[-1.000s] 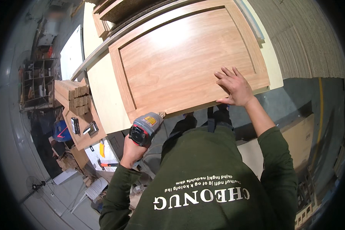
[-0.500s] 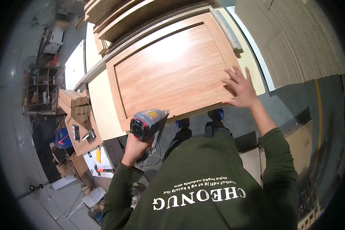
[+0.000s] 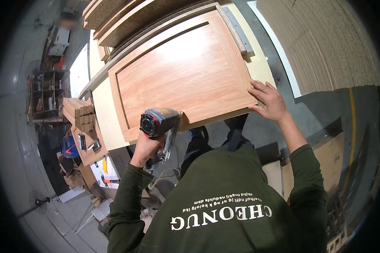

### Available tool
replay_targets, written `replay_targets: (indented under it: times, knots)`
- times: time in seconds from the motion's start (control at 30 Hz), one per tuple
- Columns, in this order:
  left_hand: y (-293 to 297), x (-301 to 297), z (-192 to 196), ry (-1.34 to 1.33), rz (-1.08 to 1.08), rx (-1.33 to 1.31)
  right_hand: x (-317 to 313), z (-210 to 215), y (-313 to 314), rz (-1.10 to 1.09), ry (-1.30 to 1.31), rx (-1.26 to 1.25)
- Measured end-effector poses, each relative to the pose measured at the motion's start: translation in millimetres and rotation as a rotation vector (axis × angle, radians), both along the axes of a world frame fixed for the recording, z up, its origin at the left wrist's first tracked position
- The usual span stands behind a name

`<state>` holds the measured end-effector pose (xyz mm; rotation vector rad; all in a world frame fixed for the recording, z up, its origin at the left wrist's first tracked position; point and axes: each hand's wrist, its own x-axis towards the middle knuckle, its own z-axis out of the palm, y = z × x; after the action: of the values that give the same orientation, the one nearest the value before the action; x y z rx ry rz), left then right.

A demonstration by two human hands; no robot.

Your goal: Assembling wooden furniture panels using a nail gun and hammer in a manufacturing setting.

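A framed wooden cabinet door panel [image 3: 177, 69] lies flat on the pale workbench [image 3: 107, 109], pale brown with a recessed middle. My left hand [image 3: 145, 148] is wrapped round the handle of a grey and black nail gun [image 3: 161, 121], whose nose meets the panel's near edge left of centre. The trigger finger is hidden behind the tool's body. At the panel's near right corner rests my right hand [image 3: 271, 102], fingers stretched out and touching the edge, holding nothing.
Particleboards [image 3: 131, 25] are stacked behind the panel, with a wooden strip [image 3: 242, 46] along its right end. A tall board stack [image 3: 321, 46] stands right. On the left are wood strips [image 3: 78, 110], a yellow knife [image 3: 104, 165] and a hammer [image 3: 110, 181]. An air hose [image 3: 162, 177] hangs below the gun.
My right hand has come down and slightly right, from over the panel's surface to its corner. The nail gun has shifted slightly left and up in view; its nose stays near the panel's edge.
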<state>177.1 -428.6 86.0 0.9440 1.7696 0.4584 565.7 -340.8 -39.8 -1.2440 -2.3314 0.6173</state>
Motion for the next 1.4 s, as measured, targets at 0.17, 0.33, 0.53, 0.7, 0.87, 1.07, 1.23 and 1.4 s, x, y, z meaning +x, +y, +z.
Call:
replay_targets:
  times: [0.17,0.33,0.53,0.7,0.87,1.07,1.23,1.4]
  knots:
    - [1,-5,-7,0.072,-0.074,-0.010,2,-2,2,0.003,0.009,-0.010]
    - [5,-6,-3,0.139,-0.134,-0.089,6,-7,3,0.015,0.021,0.004]
    - [-39,2,-7,0.158,-0.031,0.034,4,-12,2,0.015,0.027,0.036]
    - [-52,2,-8,0.131,0.017,-0.026,5,-14,2,-0.006,0.010,0.035]
    - [-49,10,-3,0.140,-0.013,-0.014,4,-16,3,0.000,0.027,0.022]
    - [-52,5,-13,0.183,-0.014,-0.098,4,-16,4,0.001,0.023,0.026]
    - [-56,7,-21,0.291,-0.159,0.132,7,-13,3,-0.010,-0.010,0.068]
    - [-60,2,-20,0.237,-0.090,0.025,10,-16,7,0.041,0.014,0.018]
